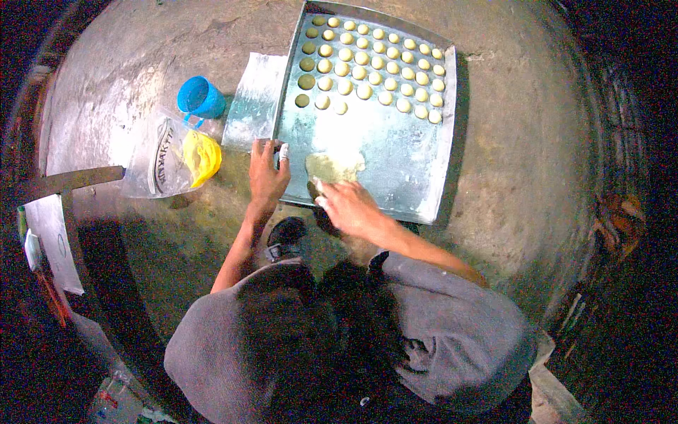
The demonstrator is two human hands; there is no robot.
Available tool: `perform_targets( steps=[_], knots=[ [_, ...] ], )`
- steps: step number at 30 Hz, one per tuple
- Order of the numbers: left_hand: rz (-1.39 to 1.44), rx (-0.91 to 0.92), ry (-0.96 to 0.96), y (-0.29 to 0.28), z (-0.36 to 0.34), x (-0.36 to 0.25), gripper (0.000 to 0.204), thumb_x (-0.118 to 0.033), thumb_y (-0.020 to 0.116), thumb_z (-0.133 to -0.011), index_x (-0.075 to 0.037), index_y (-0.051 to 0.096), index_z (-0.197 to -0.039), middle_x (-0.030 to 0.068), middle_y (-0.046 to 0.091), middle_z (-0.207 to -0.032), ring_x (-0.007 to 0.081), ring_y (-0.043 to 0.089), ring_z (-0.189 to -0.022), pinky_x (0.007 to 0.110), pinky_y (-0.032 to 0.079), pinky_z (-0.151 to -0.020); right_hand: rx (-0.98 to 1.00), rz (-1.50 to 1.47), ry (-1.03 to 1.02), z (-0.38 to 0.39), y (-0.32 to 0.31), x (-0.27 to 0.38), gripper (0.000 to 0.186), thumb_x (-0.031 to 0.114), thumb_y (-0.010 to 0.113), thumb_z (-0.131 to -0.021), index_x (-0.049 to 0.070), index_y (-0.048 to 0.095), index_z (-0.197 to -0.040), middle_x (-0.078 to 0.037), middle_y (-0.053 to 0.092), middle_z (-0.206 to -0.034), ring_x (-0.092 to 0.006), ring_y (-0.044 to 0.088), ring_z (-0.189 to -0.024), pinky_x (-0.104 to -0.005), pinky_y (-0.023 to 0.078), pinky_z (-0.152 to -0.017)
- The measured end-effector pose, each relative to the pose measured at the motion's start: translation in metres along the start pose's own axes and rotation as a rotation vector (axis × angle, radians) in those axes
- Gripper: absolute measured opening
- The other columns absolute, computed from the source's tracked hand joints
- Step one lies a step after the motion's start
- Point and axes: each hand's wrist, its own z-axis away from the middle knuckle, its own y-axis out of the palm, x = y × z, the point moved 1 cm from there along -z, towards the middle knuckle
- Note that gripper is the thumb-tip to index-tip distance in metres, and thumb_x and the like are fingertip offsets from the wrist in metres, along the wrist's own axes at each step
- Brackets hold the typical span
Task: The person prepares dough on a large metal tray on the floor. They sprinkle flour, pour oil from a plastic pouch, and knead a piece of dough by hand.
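Observation:
Rows of small round pale dough balls [359,73] fill the far half of a shallow metal tray [395,162]. A flat, uneven lump of pale dough [335,167] lies on the near part of the tray, with white flour dusted beyond it. My right hand [349,206] is at the lump's near edge, fingers bent together against the dough; pale dough sticks to the fingertips. At the tray's left rim is my left hand [268,173], its fingers apart and nothing seen in them. Something white covers one of its fingertips.
Left of the tray lies a flour-dusted pale sheet [256,102]. Beyond it are a blue plastic cup [200,97] and a clear plastic bag [152,159] with a yellow part [203,157]. A curved dark strip [81,180] juts in at left. My foot [286,232] is close below the tray.

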Motion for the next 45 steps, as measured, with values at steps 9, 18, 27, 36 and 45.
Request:
perform_targets(
  steps=[9, 18, 27, 36, 45],
  knots=[
    [-0.089, -0.053, -0.01, 0.0, 0.009, 0.006, 0.028, -0.014, 0.06, -0.09, 0.0, 0.06, -0.114, 0.0324, 0.051, -0.124, 0.0485, 0.051, -0.115, 0.052, 0.042, -0.097, -0.285, 0.292, -0.193, -0.046, -0.039, -0.031, 0.036, 0.016, 0.056, -0.089, 0.005, 0.06, -0.123, -0.016, 0.061, -0.115, -0.0322, 0.055, -0.108, -0.0453, 0.045, -0.094],
    [0.057, 0.095, 0.049, 0.003, -0.002, 0.01, 0.033, -0.004, 0.054, -0.083, 0.0, 0.058, -0.115, 0.0251, 0.052, -0.113, 0.0459, 0.052, -0.104, 0.05, 0.043, -0.091, -0.493, 0.206, -0.519, -0.089, 0.035, -0.07, 0.034, 0.015, 0.059, -0.087, 0.013, 0.059, -0.121, -0.012, 0.054, -0.108, -0.0296, 0.054, -0.097, -0.0424, 0.045, -0.082],
    [0.033, 0.003, 0.048, -0.002, 0.002, 0.006, 0.031, -0.006, 0.055, -0.081, -0.001, 0.06, -0.111, 0.0217, 0.053, -0.109, 0.0422, 0.053, -0.104, 0.047, 0.045, -0.092, -0.614, -0.262, -0.157, -0.097, -0.004, -0.071, 0.032, 0.007, 0.049, -0.086, -0.004, 0.054, -0.115, -0.021, 0.052, -0.102, -0.0392, 0.051, -0.097, -0.0468, 0.043, -0.087],
    [0.027, 0.063, -0.016, -0.006, -0.004, -0.004, 0.029, -0.004, 0.054, -0.08, -0.003, 0.061, -0.108, 0.0191, 0.054, -0.105, 0.0392, 0.055, -0.101, 0.045, 0.046, -0.089, -0.306, 0.156, -0.634, -0.104, 0.003, -0.094, 0.036, 0.019, 0.062, -0.084, 0.009, 0.056, -0.118, -0.012, 0.053, -0.099, -0.0307, 0.056, -0.094, -0.0438, 0.047, -0.084],
    [0.016, 0.016, 0.002, -0.005, -0.003, -0.002, 0.026, -0.005, 0.06, -0.081, -0.002, 0.062, -0.107, 0.0203, 0.054, -0.104, 0.0406, 0.056, -0.097, 0.047, 0.047, -0.084, -0.373, 0.187, -0.617, -0.117, -0.014, -0.109, 0.045, 0.012, 0.067, -0.073, 0.004, 0.056, -0.116, -0.014, 0.054, -0.105, -0.034, 0.055, -0.097, -0.0453, 0.046, -0.087]
  ],
)
